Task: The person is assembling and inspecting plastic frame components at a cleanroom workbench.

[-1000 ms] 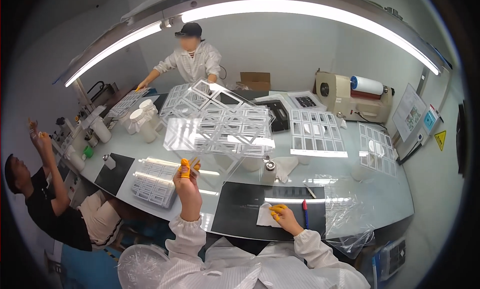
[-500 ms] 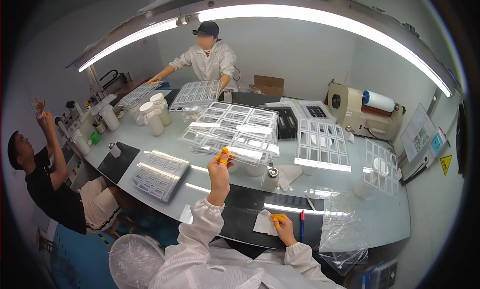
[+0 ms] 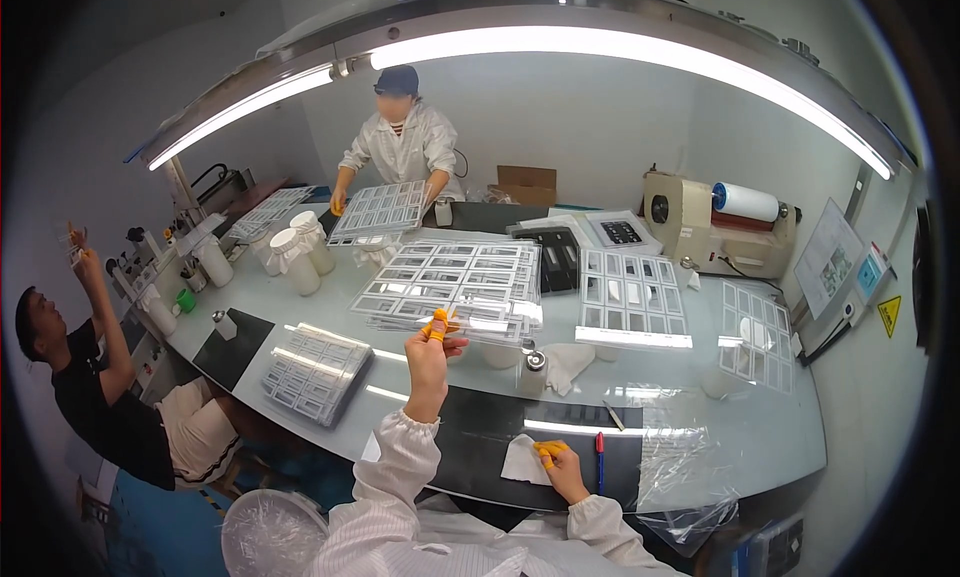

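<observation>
Pale table (image 3: 780, 427); gridded sheet (image 3: 445, 277) beyond left fingers (image 3: 441, 320), edge pinched; right fingers (image 3: 548, 449) grip cloth (image 3: 520, 462).

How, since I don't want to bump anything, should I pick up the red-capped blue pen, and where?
Probably pinch the pen across the middle of its blue barrel, from above and to its right: it lies flat, slim and lengthwise on the dark mat, and the right hand by the white wipe crowds its left.

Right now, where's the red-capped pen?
Head view, right of centre toward the bottom: the red-capped pen lies on the black mat, just right of the right hand, with the white cloth on that hand's other side.
</observation>
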Demonstrator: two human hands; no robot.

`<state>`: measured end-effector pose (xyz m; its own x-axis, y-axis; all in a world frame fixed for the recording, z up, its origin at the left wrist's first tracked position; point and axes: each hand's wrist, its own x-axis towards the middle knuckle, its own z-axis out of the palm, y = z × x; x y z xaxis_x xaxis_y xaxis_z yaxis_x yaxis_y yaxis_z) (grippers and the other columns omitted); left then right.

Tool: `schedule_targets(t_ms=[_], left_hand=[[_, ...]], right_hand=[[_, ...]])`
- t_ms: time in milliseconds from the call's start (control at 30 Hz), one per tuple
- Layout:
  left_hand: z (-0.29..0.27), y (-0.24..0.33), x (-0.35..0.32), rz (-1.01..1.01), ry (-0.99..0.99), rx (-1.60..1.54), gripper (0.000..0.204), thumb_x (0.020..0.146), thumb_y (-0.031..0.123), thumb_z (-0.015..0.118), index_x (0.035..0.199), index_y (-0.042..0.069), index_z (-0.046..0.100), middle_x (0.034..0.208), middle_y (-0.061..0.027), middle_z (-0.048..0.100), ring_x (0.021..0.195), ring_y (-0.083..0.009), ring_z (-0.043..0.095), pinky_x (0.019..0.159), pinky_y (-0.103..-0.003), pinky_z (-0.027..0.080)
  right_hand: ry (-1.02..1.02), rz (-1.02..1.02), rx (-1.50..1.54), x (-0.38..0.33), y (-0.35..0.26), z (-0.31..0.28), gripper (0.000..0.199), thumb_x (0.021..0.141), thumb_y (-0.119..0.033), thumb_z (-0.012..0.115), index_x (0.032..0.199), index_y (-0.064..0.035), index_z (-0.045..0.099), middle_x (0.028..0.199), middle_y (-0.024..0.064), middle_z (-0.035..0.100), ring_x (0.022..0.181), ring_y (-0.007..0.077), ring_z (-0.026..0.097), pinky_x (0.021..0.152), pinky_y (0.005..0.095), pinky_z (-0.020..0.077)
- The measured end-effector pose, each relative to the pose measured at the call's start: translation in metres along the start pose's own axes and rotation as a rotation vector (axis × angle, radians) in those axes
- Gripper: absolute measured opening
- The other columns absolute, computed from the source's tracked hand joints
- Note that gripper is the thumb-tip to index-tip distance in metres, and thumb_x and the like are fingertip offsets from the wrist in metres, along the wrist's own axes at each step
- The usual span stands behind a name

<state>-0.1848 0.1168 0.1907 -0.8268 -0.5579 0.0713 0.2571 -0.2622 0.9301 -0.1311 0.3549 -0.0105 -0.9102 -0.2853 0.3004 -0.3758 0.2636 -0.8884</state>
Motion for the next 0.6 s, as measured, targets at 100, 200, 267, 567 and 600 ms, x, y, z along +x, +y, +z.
schedule_targets(t_ms=[100,200,267,567,600], left_hand=[[0.005,0.0,0.003,0.002,-0.026,0.004,0.029,0.083,0.026,0.049,0.084,-0.002,0.056,0.071,-0.0063,0.057,0.053,-0.0129,0.057,0.044,-0.018,0.042],[0.005,0.005,0.002,-0.014,-0.052,0.058,0.03,0.085,0.026,0.046,0.083,-0.002,0.055,0.07,-0.0067,0.058,0.052,-0.0136,0.057,0.044,-0.019,0.042],[0.002,0.003,0.001,-0.088,-0.119,0.098,0.032,0.086,0.027,0.042,0.082,-0.001,0.057,0.067,-0.0054,0.057,0.048,-0.0121,0.055,0.043,-0.018,0.041],[-0.008,-0.029,0.003,-0.27,-0.198,0.166,0.043,0.087,0.031,0.036,0.069,-0.001,0.059,0.058,-0.0049,0.056,0.041,-0.0112,0.05,0.041,-0.019,0.037],[-0.005,-0.03,0.005,-0.268,-0.196,0.156,0.041,0.086,0.031,0.038,0.069,0.0,0.059,0.057,-0.0042,0.055,0.043,-0.0111,0.048,0.042,-0.02,0.038]], right_hand=[[0.01,-0.013,-0.03,0.002,0.002,0.0,0.018,0.072,-0.002,0.052,0.087,0.0012,0.059,0.085,0.0129,0.057,0.076,0.0255,0.055,0.069,0.0282,0.0439],[-0.002,0.002,-0.033,0.004,-0.006,0.0,0.018,0.072,-0.003,0.052,0.088,0.0013,0.059,0.086,0.0128,0.057,0.076,0.0257,0.055,0.07,0.0283,0.0438],[-0.015,0.012,-0.039,0.004,-0.004,0.0,0.018,0.072,-0.003,0.052,0.088,0.0014,0.059,0.086,0.0131,0.057,0.076,0.026,0.055,0.07,0.0284,0.0437],[-0.011,0.001,-0.006,0.0,0.005,0.001,0.018,0.072,-0.005,0.053,0.088,0.0015,0.058,0.087,0.0142,0.056,0.076,0.0279,0.054,0.068,0.0296,0.0432],[-0.011,0.007,-0.005,0.0,0.005,0.0,0.018,0.072,-0.005,0.053,0.088,0.0014,0.058,0.087,0.0143,0.056,0.076,0.028,0.054,0.068,0.0296,0.0431]])
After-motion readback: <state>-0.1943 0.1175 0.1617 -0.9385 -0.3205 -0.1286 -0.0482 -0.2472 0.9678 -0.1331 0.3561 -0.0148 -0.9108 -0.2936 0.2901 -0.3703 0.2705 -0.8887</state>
